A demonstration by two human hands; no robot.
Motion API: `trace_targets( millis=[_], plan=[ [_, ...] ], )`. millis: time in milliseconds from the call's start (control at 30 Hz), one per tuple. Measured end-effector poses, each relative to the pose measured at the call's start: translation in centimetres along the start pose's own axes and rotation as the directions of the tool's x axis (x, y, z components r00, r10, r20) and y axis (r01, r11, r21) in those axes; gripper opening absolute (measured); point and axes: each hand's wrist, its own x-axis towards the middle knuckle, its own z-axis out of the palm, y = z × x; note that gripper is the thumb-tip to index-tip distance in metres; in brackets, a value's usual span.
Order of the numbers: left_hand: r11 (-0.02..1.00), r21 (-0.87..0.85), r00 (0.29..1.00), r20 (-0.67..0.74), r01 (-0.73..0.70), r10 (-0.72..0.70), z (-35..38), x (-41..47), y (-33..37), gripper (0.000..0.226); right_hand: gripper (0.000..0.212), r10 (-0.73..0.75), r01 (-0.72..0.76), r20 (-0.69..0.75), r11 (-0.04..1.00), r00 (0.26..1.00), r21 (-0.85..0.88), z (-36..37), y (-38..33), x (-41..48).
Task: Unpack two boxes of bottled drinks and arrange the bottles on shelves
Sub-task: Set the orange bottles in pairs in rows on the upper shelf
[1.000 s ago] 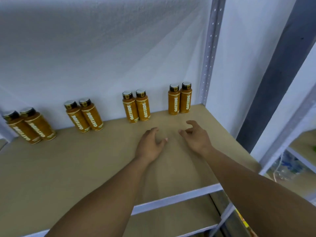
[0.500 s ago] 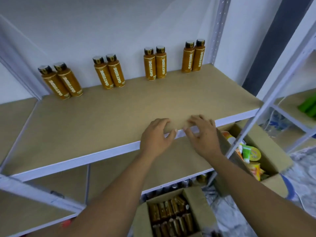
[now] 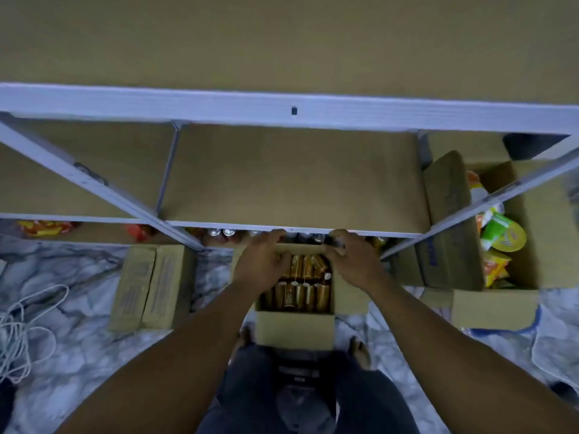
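An open cardboard box (image 3: 294,330) sits on the floor just in front of the shelves, its near flap folded outward. It is packed with amber-brown bottles (image 3: 300,296) set side by side in rows, their bodies close together. Blur hides their labels, and the far row is partly covered by the left hand (image 3: 261,267) and right hand (image 3: 354,264). A second, closed cardboard box (image 3: 150,286) lies on the floor to the left, well apart, its top flaps meeting along the middle. The shelves are tan boards on a white metal frame: an upper shelf (image 3: 282,36) and a lower shelf (image 3: 291,177) beneath it.
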Motion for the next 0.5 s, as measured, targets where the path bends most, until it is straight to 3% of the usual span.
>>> trace_targets(
  millis=[67, 133, 267, 500],
  plan=[
    [0.986, -0.009, 0.976, 0.146, 0.167, -0.163, 2.5, -0.5, -2.5, 0.039, 0.057, 0.082, -0.076, 0.19, 0.996, 0.978, -0.036, 3.1, 2.7, 0.8],
    [0.958, 0.015, 0.925, 0.257, 0.288, -0.282, 5.5, -0.9, -5.9, 0.044, 0.058, 0.135, -0.132, 0.258, 0.991, 0.957, -0.029, 6.5, 5.6, 1.6],
    [0.901, 0.004, 0.848, 0.335, 0.435, -0.411, 12.3, -1.1, -13.6, 0.05, 0.06, 0.22, -0.237, 0.26, 0.971, 0.94, 0.036, 13.9, 11.2, 3.9],
    [0.878, -0.048, 0.84, 0.318, 0.477, -0.439, 25.5, 1.6, -26.4, 0.057, 0.062, 0.278, -0.304, 0.197, 0.946, 0.94, 0.115, 27.9, 21.5, 9.9]
  ],
)
